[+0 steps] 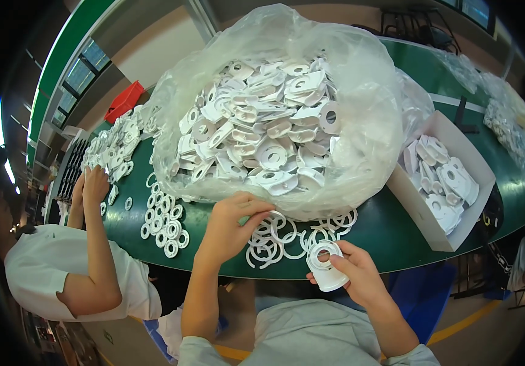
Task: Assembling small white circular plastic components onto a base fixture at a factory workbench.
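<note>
My left hand [235,222] reaches over the pile of white open rings [268,244], its thumb and forefinger closed on the edge of a thin white ring [283,223]. In my right hand [358,271] is a white plastic part [329,279] with a rounded head, a round hole and a broad tail, gripped between thumb and fingers above the table edge. Beyond both hands, a large clear plastic bag [363,137] lies open, heaped with similar white parts [256,116].
Small thick white rings [166,226] lie left of my left hand. A carton [424,210] of white parts stands on the right of the green table [384,244]. At left a co-worker [85,268] handles parts near another heap [116,143]; behind it sits a red bin [124,100].
</note>
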The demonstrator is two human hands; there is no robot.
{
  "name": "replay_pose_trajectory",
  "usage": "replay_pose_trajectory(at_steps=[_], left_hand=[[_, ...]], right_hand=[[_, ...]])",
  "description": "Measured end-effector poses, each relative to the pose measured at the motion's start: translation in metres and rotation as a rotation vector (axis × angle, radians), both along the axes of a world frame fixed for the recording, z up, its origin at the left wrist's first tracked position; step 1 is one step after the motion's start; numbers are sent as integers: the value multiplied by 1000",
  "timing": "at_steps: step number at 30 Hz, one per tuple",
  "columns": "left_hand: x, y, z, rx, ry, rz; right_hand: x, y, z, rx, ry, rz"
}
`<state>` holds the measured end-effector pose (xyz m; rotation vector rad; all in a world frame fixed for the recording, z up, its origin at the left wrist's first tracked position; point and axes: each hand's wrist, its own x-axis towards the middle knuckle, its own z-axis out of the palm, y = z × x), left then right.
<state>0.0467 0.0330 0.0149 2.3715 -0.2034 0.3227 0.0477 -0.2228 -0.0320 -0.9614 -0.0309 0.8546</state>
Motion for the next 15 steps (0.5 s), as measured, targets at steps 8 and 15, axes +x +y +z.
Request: replay_pose_trajectory(at_steps=[8,15], left_hand=[[10,-8,7,152,-59,-34],[8,-4,14,-171,4,-14]], right_hand=[[1,4,2,-1,14,-8],[1,1,0,16,1,-9]])
